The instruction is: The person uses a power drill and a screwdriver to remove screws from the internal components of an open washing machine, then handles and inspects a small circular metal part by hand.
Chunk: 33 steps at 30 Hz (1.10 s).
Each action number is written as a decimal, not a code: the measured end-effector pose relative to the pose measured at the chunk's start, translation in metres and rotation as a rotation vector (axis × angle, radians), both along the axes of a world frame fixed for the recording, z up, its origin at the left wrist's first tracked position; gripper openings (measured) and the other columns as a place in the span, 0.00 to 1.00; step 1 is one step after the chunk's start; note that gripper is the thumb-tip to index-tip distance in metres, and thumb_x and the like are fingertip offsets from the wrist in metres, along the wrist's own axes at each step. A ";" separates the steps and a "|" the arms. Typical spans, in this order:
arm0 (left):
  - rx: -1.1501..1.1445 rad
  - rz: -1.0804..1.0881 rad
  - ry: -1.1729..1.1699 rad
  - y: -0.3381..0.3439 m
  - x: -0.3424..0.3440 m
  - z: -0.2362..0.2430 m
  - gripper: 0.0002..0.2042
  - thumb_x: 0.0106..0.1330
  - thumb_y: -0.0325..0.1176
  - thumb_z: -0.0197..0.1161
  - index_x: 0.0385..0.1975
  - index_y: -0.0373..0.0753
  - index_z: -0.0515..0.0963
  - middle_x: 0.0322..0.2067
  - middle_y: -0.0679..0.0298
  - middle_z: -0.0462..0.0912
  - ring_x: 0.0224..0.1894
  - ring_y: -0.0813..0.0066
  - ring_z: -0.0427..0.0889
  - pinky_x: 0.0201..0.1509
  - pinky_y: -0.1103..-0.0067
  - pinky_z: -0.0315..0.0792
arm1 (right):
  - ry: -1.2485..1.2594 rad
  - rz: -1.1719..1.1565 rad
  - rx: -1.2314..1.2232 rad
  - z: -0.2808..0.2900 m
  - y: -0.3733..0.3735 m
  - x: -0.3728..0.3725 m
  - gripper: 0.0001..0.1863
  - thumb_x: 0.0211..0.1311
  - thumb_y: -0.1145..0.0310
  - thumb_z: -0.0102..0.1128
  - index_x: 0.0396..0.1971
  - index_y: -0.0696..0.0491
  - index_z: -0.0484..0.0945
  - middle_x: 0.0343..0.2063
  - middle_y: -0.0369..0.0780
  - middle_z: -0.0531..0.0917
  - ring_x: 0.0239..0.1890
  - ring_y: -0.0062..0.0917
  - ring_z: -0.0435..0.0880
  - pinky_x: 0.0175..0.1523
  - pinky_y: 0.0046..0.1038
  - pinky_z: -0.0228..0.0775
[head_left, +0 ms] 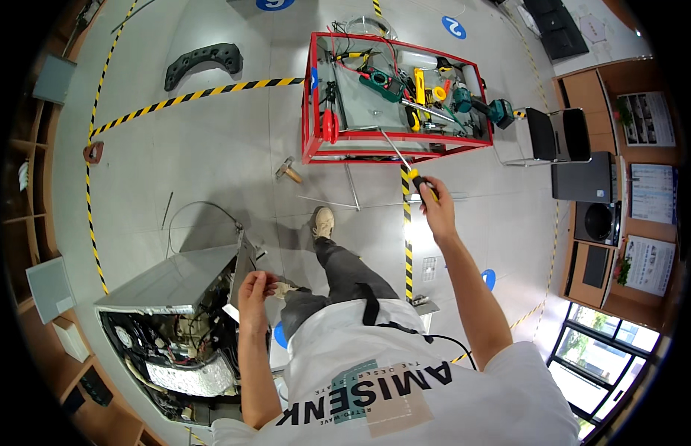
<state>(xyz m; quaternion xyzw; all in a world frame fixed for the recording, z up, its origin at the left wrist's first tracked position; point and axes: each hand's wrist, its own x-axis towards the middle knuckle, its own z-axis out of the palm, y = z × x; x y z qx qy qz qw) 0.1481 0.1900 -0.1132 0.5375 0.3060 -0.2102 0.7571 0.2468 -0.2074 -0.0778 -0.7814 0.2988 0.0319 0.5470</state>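
In my right hand [438, 208] is a screwdriver [414, 178] with a yellow and black handle. Its long metal shaft points up and left toward the front edge of a red-framed tool cart [310, 134]. My left hand [256, 291] is lower and to the left, its fingers curled together; whatever they may hold is too small to make out. Beside that hand stands an opened appliance [167, 279] with a grey metal casing, with wiring, hoses and a foil-wrapped part [191, 377] exposed. A raised metal panel [244, 267] is at its near right edge.
On the cart lie a green multimeter [383, 84], a cordless drill [475, 102], a yellow knife [420, 85] and more tools. A hammer [289, 171] and a dark curved part [204, 63] are on the floor. A black chair [556, 136] stands right of the cart.
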 end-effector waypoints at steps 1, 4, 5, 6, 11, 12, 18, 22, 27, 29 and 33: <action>-0.006 0.008 0.024 -0.013 0.013 0.001 0.10 0.70 0.39 0.56 0.35 0.38 0.76 0.31 0.66 0.80 0.31 0.81 0.76 0.37 0.84 0.69 | -0.012 0.022 0.007 -0.011 -0.007 0.018 0.19 0.66 0.63 0.56 0.52 0.57 0.73 0.33 0.37 0.80 0.26 0.15 0.71 0.32 0.19 0.65; -0.036 -0.027 0.045 -0.050 0.052 -0.002 0.11 0.70 0.39 0.55 0.36 0.37 0.77 0.31 0.65 0.81 0.31 0.82 0.76 0.38 0.84 0.68 | 0.018 0.029 -0.020 -0.035 -0.031 0.060 0.18 0.65 0.63 0.57 0.52 0.55 0.73 0.34 0.36 0.79 0.27 0.15 0.70 0.33 0.19 0.65; -0.031 -0.040 0.047 -0.059 0.062 -0.002 0.11 0.70 0.39 0.55 0.36 0.37 0.77 0.31 0.65 0.81 0.31 0.82 0.76 0.38 0.84 0.68 | 0.000 0.033 -0.027 -0.047 -0.040 0.069 0.18 0.65 0.64 0.57 0.51 0.54 0.73 0.37 0.38 0.80 0.31 0.18 0.74 0.38 0.21 0.68; -0.026 -0.055 0.050 -0.066 0.071 -0.003 0.11 0.70 0.39 0.55 0.36 0.36 0.77 0.31 0.65 0.81 0.31 0.82 0.76 0.38 0.84 0.68 | -0.008 0.062 -0.049 -0.060 -0.046 0.079 0.18 0.64 0.64 0.57 0.52 0.54 0.73 0.38 0.39 0.80 0.34 0.20 0.76 0.40 0.22 0.68; 0.030 -0.087 0.094 -0.084 0.091 0.002 0.11 0.70 0.39 0.55 0.36 0.37 0.77 0.31 0.66 0.80 0.31 0.82 0.75 0.38 0.83 0.68 | -0.033 0.167 -0.143 -0.098 -0.045 0.123 0.19 0.62 0.64 0.59 0.51 0.54 0.72 0.42 0.46 0.81 0.46 0.35 0.79 0.52 0.29 0.68; 0.037 -0.093 0.110 -0.086 0.092 0.001 0.11 0.70 0.39 0.55 0.36 0.37 0.77 0.31 0.66 0.80 0.31 0.83 0.75 0.38 0.83 0.68 | -0.045 0.185 -0.169 -0.098 -0.041 0.129 0.19 0.62 0.63 0.59 0.51 0.54 0.73 0.42 0.47 0.81 0.46 0.36 0.79 0.52 0.29 0.68; 0.077 -0.120 0.160 -0.074 0.106 -0.010 0.11 0.70 0.38 0.55 0.35 0.37 0.77 0.30 0.67 0.81 0.31 0.83 0.75 0.38 0.84 0.68 | -0.149 0.279 -0.486 -0.125 -0.042 0.166 0.22 0.54 0.66 0.64 0.48 0.57 0.73 0.42 0.49 0.79 0.45 0.46 0.78 0.48 0.39 0.69; 0.053 -0.132 0.203 -0.074 0.121 -0.009 0.10 0.70 0.37 0.54 0.36 0.37 0.76 0.31 0.66 0.80 0.32 0.81 0.75 0.39 0.83 0.68 | -0.113 0.362 -0.867 -0.147 -0.041 0.187 0.20 0.52 0.66 0.64 0.46 0.53 0.74 0.39 0.43 0.78 0.42 0.39 0.77 0.47 0.40 0.66; 0.058 -0.137 0.227 -0.062 0.140 -0.009 0.10 0.70 0.37 0.54 0.36 0.37 0.76 0.31 0.65 0.80 0.32 0.81 0.76 0.39 0.82 0.69 | -0.188 0.372 -1.160 -0.148 -0.008 0.217 0.19 0.50 0.66 0.63 0.43 0.53 0.74 0.38 0.41 0.77 0.44 0.36 0.75 0.50 0.40 0.62; 0.053 -0.118 0.226 -0.055 0.146 -0.010 0.10 0.71 0.37 0.54 0.36 0.36 0.76 0.31 0.65 0.80 0.31 0.81 0.76 0.39 0.82 0.69 | -0.150 0.473 -1.092 -0.136 0.017 0.232 0.17 0.51 0.64 0.63 0.41 0.54 0.76 0.38 0.41 0.77 0.45 0.37 0.75 0.52 0.40 0.62; 0.041 -0.069 0.230 -0.032 0.152 -0.018 0.10 0.70 0.37 0.54 0.36 0.36 0.76 0.31 0.63 0.80 0.31 0.80 0.76 0.38 0.83 0.69 | 0.129 0.603 -0.996 -0.165 0.054 0.248 0.15 0.55 0.61 0.60 0.38 0.54 0.77 0.38 0.44 0.79 0.45 0.38 0.77 0.51 0.41 0.64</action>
